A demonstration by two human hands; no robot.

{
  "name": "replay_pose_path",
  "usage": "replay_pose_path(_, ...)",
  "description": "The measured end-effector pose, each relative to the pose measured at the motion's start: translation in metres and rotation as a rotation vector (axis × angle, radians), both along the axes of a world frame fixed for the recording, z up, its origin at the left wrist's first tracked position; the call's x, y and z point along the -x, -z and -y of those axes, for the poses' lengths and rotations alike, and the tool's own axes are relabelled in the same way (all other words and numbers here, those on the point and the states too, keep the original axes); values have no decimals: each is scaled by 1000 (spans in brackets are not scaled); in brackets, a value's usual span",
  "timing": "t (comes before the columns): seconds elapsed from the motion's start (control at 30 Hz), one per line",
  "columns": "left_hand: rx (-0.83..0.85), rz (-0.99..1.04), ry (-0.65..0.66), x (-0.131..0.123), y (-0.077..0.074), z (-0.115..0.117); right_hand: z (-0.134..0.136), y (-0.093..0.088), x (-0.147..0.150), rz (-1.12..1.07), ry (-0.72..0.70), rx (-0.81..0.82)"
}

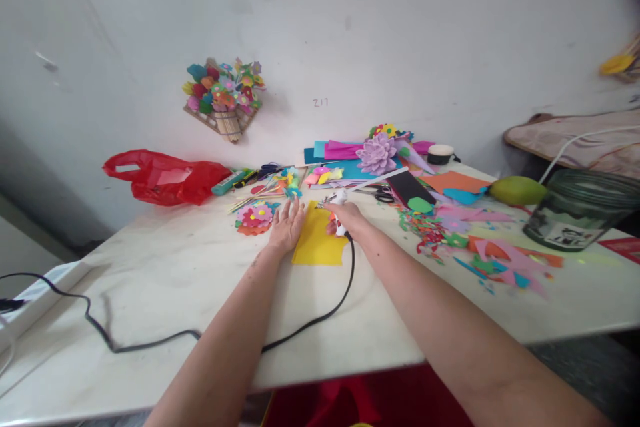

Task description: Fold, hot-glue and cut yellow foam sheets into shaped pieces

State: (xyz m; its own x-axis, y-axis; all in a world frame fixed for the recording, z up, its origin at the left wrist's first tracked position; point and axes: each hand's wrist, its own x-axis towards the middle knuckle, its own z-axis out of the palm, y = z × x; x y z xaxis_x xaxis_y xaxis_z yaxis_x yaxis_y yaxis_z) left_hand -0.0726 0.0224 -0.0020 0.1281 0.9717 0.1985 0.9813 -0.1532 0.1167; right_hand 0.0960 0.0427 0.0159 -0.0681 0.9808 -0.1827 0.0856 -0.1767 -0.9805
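My right hand [351, 219] is closed around a white glue gun [340, 199] with an orange trigger. A pale glue stick [383, 177] appears to stick out behind it, and its nozzle points left over a yellow sheet [316, 247]. The gun's black cord [320, 317] loops down and passes under my left forearm. Flat at the sheet's left edge rests my left hand [288, 225], fingers stretched and holding nothing. Just left of that hand lie layered craft flowers [256, 217] in pink, orange and blue. Whatever is under the nozzle is too small to make out.
Paper scraps [430, 227], scissors [384, 195] and a glass jar [575, 210] stand right. A purple flower [377, 155] lies among coloured sheets at the back. A red plastic bag [167, 177] sits back left, a power strip [45, 297] at the left edge.
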Motion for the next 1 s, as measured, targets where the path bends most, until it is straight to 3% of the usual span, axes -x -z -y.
replay_pose_path(0.3,-54,-201,136,0,9,-14,1,1,0,0,2,3)
replay_pose_path(0.5,-84,-206,136,0,12,-14,1,1,-1,6,2,14)
replay_pose_path(0.7,11,21,74,5,5,-20,1,1,0,6,8,3)
replay_pose_path(0.9,-64,704,-33,11,-4,-28,0,1,0,16,6,32)
replay_pose_path(1.0,-109,810,-116,13,-8,-27,0,1,0,-7,27,30)
